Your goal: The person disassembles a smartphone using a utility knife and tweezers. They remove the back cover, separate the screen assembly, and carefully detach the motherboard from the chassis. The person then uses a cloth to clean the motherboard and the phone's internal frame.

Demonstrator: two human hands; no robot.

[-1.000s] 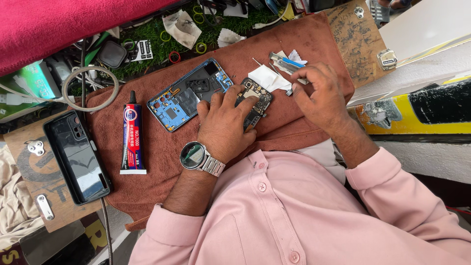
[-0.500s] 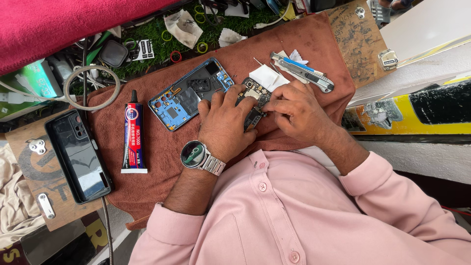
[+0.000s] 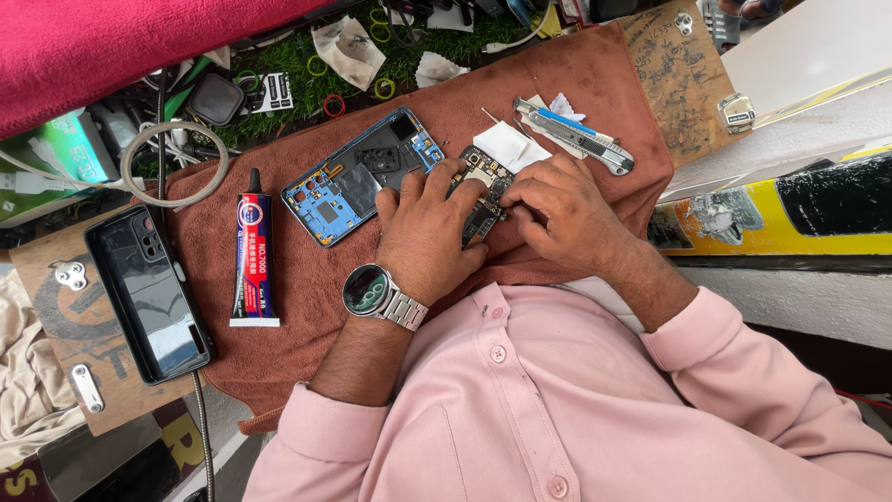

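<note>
while both hands, left hand (image 3: 423, 232) and right hand (image 3: 562, 212), pinch the thin, probably fragile circuit board (image 3: 483, 200) by its edges, the phone frame (image 3: 358, 177) lies at nine o'clock

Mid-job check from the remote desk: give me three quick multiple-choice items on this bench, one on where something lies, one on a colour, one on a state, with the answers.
1. Where does the glue tube lie?
A. on the brown cloth, between the open phone frame and the black phone
B. on the pink cloth
C. under the box cutter

2. What colour is the open phone frame?
A. red
B. blue
C. white

3. What do the hands do with the circuit board?
A. both rest on it
B. only the right hand touches it
C. neither touches it

Answers: 1 A, the tube lies flat on the brown cloth between the two phones. 2 B, its rim and inner parts are blue. 3 A, the left hand and the right hand both have fingers on the board.
</note>
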